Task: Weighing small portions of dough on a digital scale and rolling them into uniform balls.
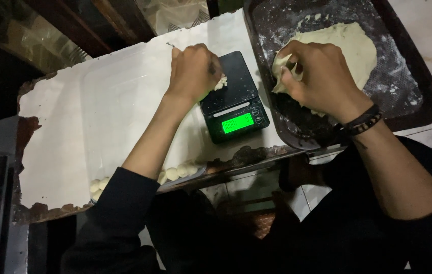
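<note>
**Hands at the scale and the dough sheet**

Both hands are busy with dough. The left hand [193,71] is curled over the near corner of a small black digital scale [234,96], its fingers closed around a thin tool whose metal tip pokes out past the knuckles toward the far side; a small pale lump of dough [220,82] sits on the scale's platform, touching the fingertips. The scale's display glows green at its near edge. The right hand [320,76] is bent down onto a dark baking tray [414,86], thumb and fingers pinching up a torn edge of the flattened dough sheet [350,43] that lies on the tray. Flour dusts the tray around the sheet. A dark beaded bracelet [363,122] circles the right wrist, and both forearms run out of black sleeves.

The scale stands on a white bench [64,122] with a ragged, chipped border, just left of the tray. At the near edge of the bench, partly hidden under the left forearm, a row of small rolled dough balls [178,172] lies in a line in a shallow clear tray [119,86]. Beyond the bench the surroundings are dark, with wooden framing at the far left and pale tiled floor below.
</note>
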